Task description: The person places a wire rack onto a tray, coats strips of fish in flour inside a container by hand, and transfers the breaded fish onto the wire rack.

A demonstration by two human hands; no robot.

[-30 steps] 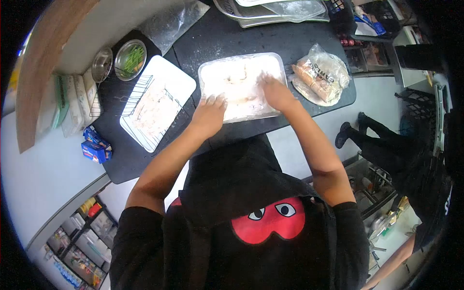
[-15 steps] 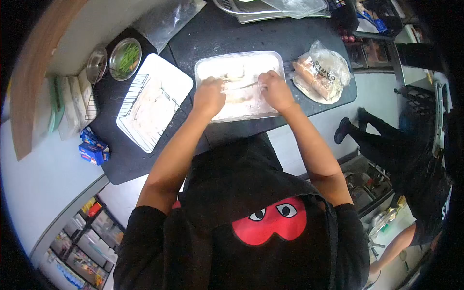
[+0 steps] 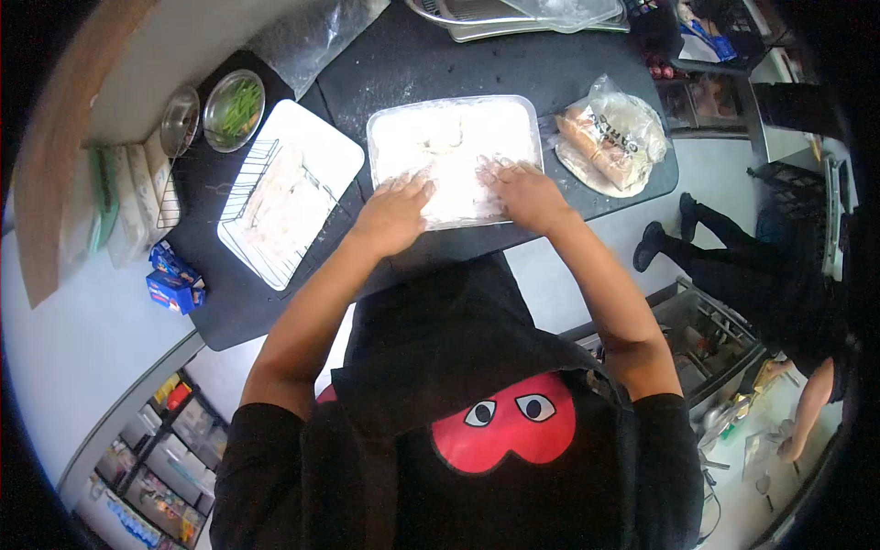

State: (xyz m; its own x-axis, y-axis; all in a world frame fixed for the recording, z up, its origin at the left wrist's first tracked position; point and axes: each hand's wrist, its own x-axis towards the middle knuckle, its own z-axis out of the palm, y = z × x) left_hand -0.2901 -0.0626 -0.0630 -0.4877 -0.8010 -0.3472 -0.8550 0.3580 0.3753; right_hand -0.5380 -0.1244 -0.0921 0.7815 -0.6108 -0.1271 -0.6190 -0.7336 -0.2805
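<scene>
A rectangular tub [image 3: 536, 137] of white flour stands on the dark table. Both of my hands are inside its near half, palms down on the flour. At the left my left hand [image 3: 396, 209] lies with its floury fingers spread. Opposite it, my right hand [image 3: 524, 192] rests with fingers stretched out toward the middle. Near the tub's centre a floured piece [image 3: 443, 137] shows partly through the flour. Whatever lies under my fingers is hidden by flour. Left of the tub, a white tray [image 3: 335, 137] holds a wire rack and pale floured pieces.
Bread in a plastic bag [image 3: 605, 151] lies right of the tub. Metal bowls, one with green vegetables [image 3: 238, 112], stand at the upper left, above a blue box [image 3: 176, 286]. Metal trays [image 3: 513, 26] are at the far edge. Another person [image 3: 770, 293] is at the right.
My hands were closed further back in the tub half a second ago; now they lie flatter and nearer its front edge. The other person's arm has moved at the lower right.
</scene>
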